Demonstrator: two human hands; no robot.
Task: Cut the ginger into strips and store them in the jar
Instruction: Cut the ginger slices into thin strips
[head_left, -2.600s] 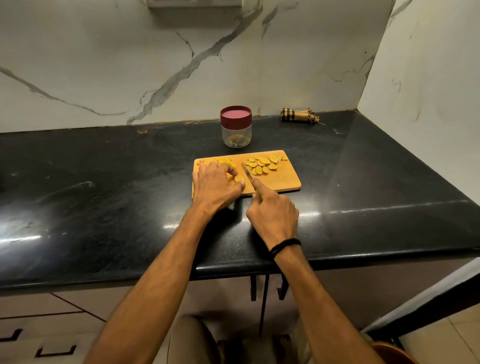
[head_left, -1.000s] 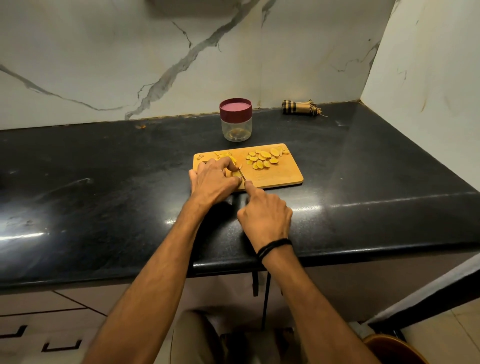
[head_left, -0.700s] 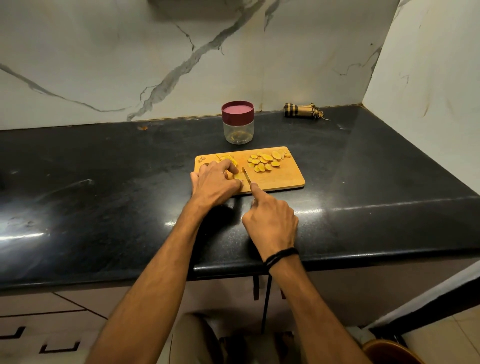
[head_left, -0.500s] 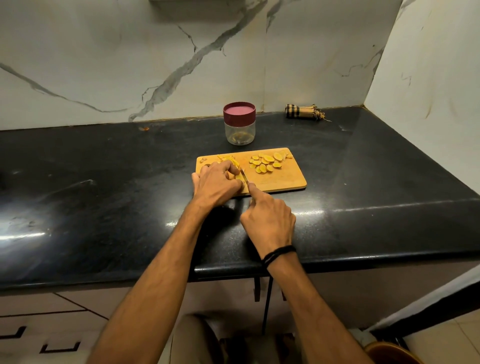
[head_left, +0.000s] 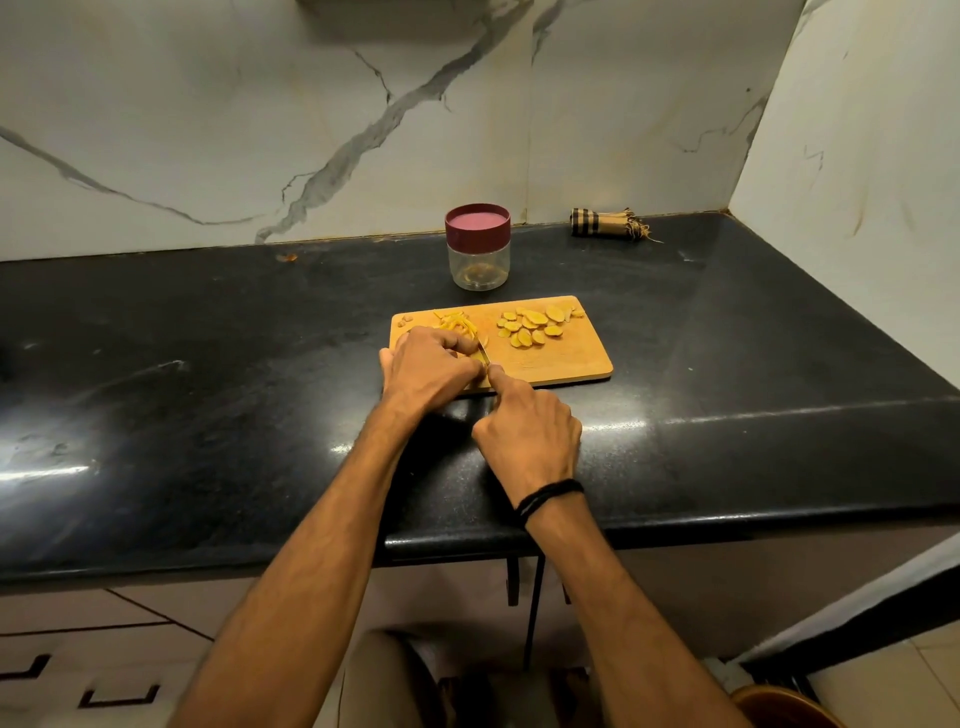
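Ginger slices (head_left: 535, 327) lie spread over the upper right part of the cutting board (head_left: 571, 361), which sits at the centre of the frame on the black countertop (head_left: 208, 364). A small heap of ginger strips (head_left: 457, 323) lies on the upper left part of the board, just above the person's left hand (head_left: 428, 369). That hand rests on the board's left end with its fingers curled down, clamping a ginger piece (head_left: 475, 358) that is almost wholly hidden beneath them. The right hand (head_left: 530, 436) is below and to the right of it, just off the board's lower edge, clenched round the knife (head_left: 483, 353). Its handle is buried in the fist, and the index finger reaches forward along the back of the blade. Only a thin stretch of blade shows, slanting up between the two hands and lying close against the left fingertips. A black band (head_left: 548, 499) circles the right wrist.

The jar (head_left: 478, 262) stands upright just above the board, apart from it, with its dark red lid (head_left: 477, 223) on; something yellowish shows at its bottom. A rolled checked cloth (head_left: 605, 224) lies at the upper right, where the countertop meets the marble wall (head_left: 260, 130). Drawer fronts (head_left: 78, 649) fill the lower left corner.
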